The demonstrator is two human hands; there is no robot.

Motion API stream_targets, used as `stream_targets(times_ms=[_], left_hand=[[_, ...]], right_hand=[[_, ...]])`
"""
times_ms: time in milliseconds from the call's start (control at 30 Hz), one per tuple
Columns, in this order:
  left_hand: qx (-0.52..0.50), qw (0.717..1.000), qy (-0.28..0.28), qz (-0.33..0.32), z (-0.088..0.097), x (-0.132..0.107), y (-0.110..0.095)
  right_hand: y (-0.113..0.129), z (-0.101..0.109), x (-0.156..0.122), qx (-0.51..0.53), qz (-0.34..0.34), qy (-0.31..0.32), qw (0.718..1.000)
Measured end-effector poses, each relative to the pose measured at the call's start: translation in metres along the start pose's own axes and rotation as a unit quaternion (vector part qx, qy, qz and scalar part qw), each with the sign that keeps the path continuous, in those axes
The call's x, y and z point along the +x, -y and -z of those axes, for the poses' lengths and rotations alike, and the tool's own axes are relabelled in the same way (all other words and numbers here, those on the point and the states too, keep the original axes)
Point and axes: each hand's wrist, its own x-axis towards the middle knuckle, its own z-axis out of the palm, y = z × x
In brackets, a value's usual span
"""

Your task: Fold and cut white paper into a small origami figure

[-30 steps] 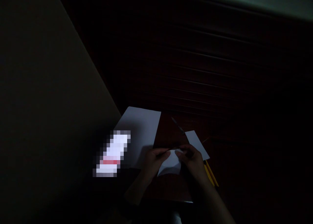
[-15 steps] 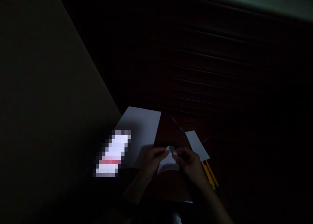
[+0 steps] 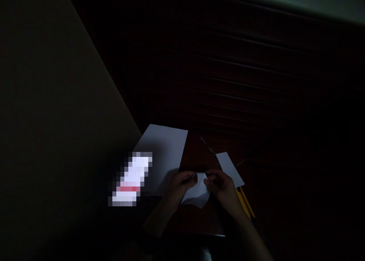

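Note:
A small sheet of white paper (image 3: 198, 192) is held between my two hands above the dark table (image 3: 196, 223). My left hand (image 3: 181, 183) pinches its upper left edge between thumb and fingers. At the upper right edge my right hand (image 3: 220, 183) grips it the same way, thumb on top. The paper bends, with its near edge hanging toward me in a point. Dim light hides the finer creases and the fingertips behind the sheet.
A larger white sheet (image 3: 168, 151) lies to the left, partly behind a bright pixelated phone-like screen (image 3: 132, 177). On the right are a narrow white paper piece (image 3: 230, 169), a thin pen-like object (image 3: 207, 146) and a yellow tool (image 3: 244, 204) partly beneath that paper.
The paper's curled top edge has flattened, and its near edge now droops to a point. Both hands stay in nearly the same place, still holding it.

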Motion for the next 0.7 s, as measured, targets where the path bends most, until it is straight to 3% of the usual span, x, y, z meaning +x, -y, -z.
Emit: stream_targets(times_ms=[233, 500, 700], left_hand=[[0.039, 0.997, 0.065, -0.002, 0.003, 0.0, -0.002], [0.044, 0.997, 0.063, 0.004, 0.004, -0.001, -0.003], [0.035, 0.995, 0.089, 0.016, 0.005, -0.002, -0.003]], right_hand=[[0.0, 0.001, 0.0, 0.011, -0.029, 0.004, 1.0], [0.009, 0.004, 0.0, 0.009, -0.027, 0.011, 1.0], [0.016, 0.007, -0.002, 0.041, -0.036, 0.057, 0.997]])
